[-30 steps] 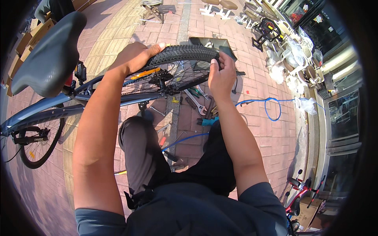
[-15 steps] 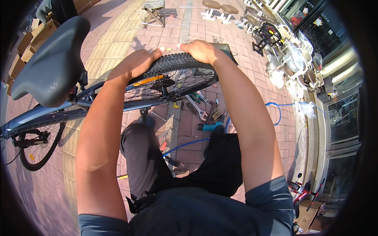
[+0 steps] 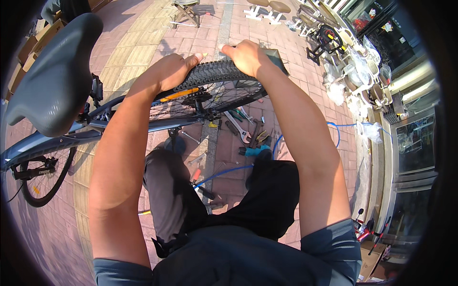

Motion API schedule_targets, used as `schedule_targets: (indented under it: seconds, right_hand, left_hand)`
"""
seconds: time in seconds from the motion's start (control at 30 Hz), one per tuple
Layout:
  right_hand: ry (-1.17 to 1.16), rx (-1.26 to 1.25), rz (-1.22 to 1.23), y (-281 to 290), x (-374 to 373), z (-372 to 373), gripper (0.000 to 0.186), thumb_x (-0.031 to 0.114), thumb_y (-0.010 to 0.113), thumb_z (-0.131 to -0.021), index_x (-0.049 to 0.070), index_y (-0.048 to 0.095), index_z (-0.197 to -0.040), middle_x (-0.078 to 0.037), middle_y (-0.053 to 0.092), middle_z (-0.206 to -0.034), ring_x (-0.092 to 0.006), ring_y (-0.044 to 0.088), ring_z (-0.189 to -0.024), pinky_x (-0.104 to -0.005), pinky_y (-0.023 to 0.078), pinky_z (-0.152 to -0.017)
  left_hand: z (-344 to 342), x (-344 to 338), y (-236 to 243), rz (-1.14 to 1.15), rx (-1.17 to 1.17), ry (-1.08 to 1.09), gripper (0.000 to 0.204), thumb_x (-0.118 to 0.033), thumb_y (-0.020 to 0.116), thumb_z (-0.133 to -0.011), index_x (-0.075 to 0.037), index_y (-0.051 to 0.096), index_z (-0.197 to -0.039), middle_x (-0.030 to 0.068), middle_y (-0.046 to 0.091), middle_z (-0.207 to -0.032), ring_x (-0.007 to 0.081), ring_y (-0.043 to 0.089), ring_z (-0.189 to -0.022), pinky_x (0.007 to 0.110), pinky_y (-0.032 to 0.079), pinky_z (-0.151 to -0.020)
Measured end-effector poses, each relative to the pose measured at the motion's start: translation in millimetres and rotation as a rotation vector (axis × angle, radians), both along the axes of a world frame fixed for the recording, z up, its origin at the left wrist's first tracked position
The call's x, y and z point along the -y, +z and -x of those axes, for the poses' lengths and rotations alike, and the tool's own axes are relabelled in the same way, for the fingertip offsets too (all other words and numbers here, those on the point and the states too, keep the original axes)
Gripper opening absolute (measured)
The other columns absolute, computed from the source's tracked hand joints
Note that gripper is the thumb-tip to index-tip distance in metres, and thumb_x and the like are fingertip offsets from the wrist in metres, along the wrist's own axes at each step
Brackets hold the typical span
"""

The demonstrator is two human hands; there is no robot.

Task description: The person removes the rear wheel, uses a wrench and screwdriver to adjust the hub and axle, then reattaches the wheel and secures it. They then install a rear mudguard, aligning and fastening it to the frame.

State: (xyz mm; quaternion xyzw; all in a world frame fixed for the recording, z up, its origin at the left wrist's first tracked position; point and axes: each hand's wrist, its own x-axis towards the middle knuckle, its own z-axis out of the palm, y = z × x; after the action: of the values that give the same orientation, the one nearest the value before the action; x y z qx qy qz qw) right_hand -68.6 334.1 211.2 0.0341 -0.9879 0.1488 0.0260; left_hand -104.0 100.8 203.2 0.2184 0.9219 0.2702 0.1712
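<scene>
My left hand (image 3: 171, 71) grips the black knobby rear tyre (image 3: 210, 73) on its left part, thumb toward the upper side. Fingers of my right hand (image 3: 243, 59) are curled over the tyre farther right, mostly hidden behind the hand. Below the tyre are the spokes, the cassette (image 3: 194, 101) and an orange strip (image 3: 179, 94) on the wheel. The bicycle's black saddle (image 3: 52, 74) and blue-grey frame (image 3: 81, 137) are at the left.
Wrenches (image 3: 238, 126), pliers, a teal tool (image 3: 255, 151) and a blue hose (image 3: 224, 170) lie between my legs. A metal tray (image 3: 275, 62) sits behind the tyre. Stools (image 3: 257, 10) and bagged parts (image 3: 362, 66) line the right; cartons (image 3: 43, 43) and another person (image 3: 71, 9) are upper left.
My right hand has moved from the tyre's right end up and leftward onto its top, its forearm swinging right. My left hand still holds the tyre, a little lower than a second ago.
</scene>
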Motion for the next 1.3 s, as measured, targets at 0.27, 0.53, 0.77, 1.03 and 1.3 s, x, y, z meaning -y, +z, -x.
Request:
schedule_targets:
  seconds: [0.27,0.53,0.77,1.03,1.3]
  right_hand:
    - [-0.207,-0.07,0.093,-20.7,-4.9,-2.7,0.068,0.053,0.037,-0.101,-0.003,0.074,-0.094,-0.028,0.069,-0.103,-0.0456,0.066,-0.101,-0.0478,0.052,-0.093]
    - [-0.066,-0.243,0.136,-32.5,-7.0,-20.1,0.073,0.065,0.036,-0.099,0.003,0.076,-0.091,-0.025,0.07,-0.1,-0.0444,0.067,-0.097,-0.0492,0.053,-0.089]
    - [-0.071,-0.245,-0.066,-23.1,29.2,-30.5,0.075,0.067,0.042,-0.097,0.002,0.076,-0.081,-0.021,0.072,-0.084,-0.0417,0.07,-0.088,-0.0518,0.055,-0.079]
    - [-0.105,-0.25,-0.082,-16.6,46.3,-27.1,0.072,0.065,0.047,-0.095,0.002,0.076,-0.077,-0.021,0.072,-0.081,-0.0413,0.07,-0.084,-0.0507,0.056,-0.079]
    - [-0.096,-0.273,-0.069,-19.6,45.8,-28.1,0.067,0.064,0.049,-0.095,0.005,0.077,-0.079,-0.02,0.073,-0.082,-0.0413,0.07,-0.084,-0.0507,0.055,-0.078]
  left_hand:
    - [-16.2,0.0,-0.3,-0.009,-0.164,0.027,0.08,-0.071,0.038,-0.098,0.0,0.075,-0.09,0.0251,0.071,-0.088,0.0415,0.067,-0.089,0.048,0.048,-0.082]
    - [-44.2,12.7,-8.3,0.076,-0.541,-0.063,0.082,-0.078,0.068,-0.075,-0.001,0.07,-0.103,0.0205,0.071,-0.085,0.0402,0.07,-0.086,0.046,0.054,-0.077]
    - [-47.0,41.3,-18.6,0.069,-0.543,-0.034,0.083,-0.081,0.064,-0.075,-0.003,0.069,-0.104,0.0186,0.073,-0.09,0.0397,0.07,-0.092,0.048,0.055,-0.081]
    - [-42.9,50.7,-25.3,0.033,-0.527,0.015,0.081,-0.079,0.069,-0.072,-0.003,0.07,-0.101,0.0191,0.072,-0.089,0.0401,0.07,-0.091,0.047,0.055,-0.079]
    - [-42.1,50.5,-26.4,0.03,-0.535,0.028,0.082,-0.081,0.067,-0.071,-0.005,0.071,-0.102,0.0187,0.073,-0.09,0.0406,0.07,-0.091,0.047,0.055,-0.079]
